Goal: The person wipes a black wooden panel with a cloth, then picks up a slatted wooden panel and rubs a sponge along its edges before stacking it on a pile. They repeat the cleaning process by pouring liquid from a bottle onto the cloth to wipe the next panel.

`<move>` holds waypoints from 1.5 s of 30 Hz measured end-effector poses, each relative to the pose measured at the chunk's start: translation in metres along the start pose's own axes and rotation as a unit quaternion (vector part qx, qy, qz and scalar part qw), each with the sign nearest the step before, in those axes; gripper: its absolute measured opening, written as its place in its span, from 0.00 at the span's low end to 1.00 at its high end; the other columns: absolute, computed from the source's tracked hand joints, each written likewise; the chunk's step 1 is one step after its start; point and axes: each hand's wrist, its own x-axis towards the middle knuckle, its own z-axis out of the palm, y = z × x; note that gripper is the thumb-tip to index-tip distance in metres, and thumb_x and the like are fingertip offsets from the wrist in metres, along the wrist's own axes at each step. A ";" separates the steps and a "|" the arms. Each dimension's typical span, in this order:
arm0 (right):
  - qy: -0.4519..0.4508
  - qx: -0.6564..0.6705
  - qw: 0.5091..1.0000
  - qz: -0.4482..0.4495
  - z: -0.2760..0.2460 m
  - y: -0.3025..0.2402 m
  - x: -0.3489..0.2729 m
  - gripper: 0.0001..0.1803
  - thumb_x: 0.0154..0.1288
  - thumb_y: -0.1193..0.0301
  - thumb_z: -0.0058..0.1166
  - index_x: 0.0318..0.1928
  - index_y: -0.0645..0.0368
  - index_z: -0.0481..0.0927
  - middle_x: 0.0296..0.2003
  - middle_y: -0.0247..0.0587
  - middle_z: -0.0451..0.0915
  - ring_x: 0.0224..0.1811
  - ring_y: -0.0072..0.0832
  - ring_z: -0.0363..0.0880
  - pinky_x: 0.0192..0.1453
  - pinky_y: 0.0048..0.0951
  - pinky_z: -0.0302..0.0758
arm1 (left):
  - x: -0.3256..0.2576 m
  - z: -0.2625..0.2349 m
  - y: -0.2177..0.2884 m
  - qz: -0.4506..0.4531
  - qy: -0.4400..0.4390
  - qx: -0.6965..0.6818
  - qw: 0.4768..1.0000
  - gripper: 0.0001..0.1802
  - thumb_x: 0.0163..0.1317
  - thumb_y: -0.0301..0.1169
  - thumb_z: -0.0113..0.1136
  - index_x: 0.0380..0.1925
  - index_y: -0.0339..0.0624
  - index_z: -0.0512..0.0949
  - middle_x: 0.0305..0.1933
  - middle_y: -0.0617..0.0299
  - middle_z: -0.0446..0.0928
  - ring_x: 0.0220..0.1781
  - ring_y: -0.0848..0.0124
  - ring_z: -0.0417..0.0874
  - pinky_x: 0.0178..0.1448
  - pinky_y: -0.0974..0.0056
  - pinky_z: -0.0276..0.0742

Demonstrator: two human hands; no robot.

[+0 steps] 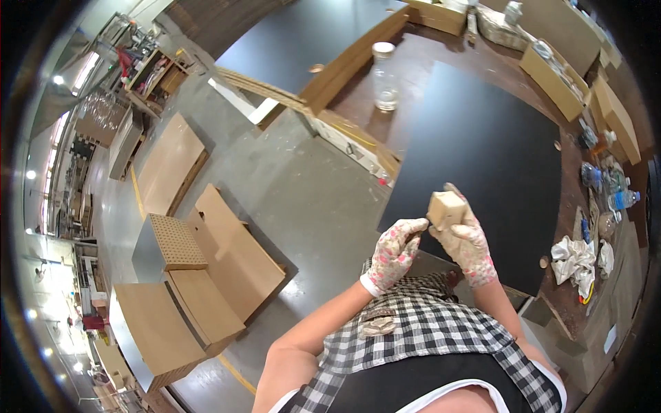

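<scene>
Head view: a pale block (447, 208) is grasped between the thumb and fingers of the gloved right hand (471, 246), over the near-left part of a dark panel (496, 151), apparently raised so that its faces can be reached by both hands. The left hand (396, 253) is held just beside it, fingers curled; whether anything is gripped there cannot be made out. The panel is laid flat on the brown worktop (427, 45), probably so that its broad face is supported. A bottle (385, 86) is stood near the worktop's left edge, and rags (573, 261) are laid at its right edge, seemingly within reach. Further left, boards (237, 258) are set low on the grey floor (310, 182).
</scene>
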 end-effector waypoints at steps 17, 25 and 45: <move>-0.028 -0.006 0.999 -0.016 0.116 0.093 0.198 0.41 0.48 0.75 0.59 0.65 0.57 0.59 0.56 0.44 0.67 0.56 0.36 0.69 0.59 0.39 0.70 | 0.080 -0.262 -0.044 0.030 0.009 0.183 0.983 0.14 0.54 0.16 0.51 0.40 0.40 0.78 0.40 0.56 0.78 0.44 0.62 0.79 0.50 0.63 0.74; 0.033 -0.028 0.997 -0.068 0.139 0.108 0.253 0.39 0.55 0.66 0.58 0.65 0.61 0.57 0.56 0.43 0.67 0.58 0.33 0.68 0.61 0.37 0.66 | 0.166 -0.340 -0.062 0.103 -0.020 0.299 0.949 0.13 0.54 0.16 0.53 0.38 0.40 0.78 0.42 0.56 0.78 0.49 0.60 0.77 0.54 0.60 0.72; 0.337 0.039 0.841 -0.422 0.105 0.285 0.284 0.40 0.56 0.70 0.58 0.67 0.61 0.55 0.56 0.44 0.68 0.55 0.31 0.71 0.56 0.33 0.74 | 0.361 -0.352 -0.150 0.385 -0.343 0.503 0.694 0.44 0.55 0.63 0.47 0.64 0.43 0.60 0.69 0.52 0.57 0.69 0.50 0.56 0.69 0.49 0.51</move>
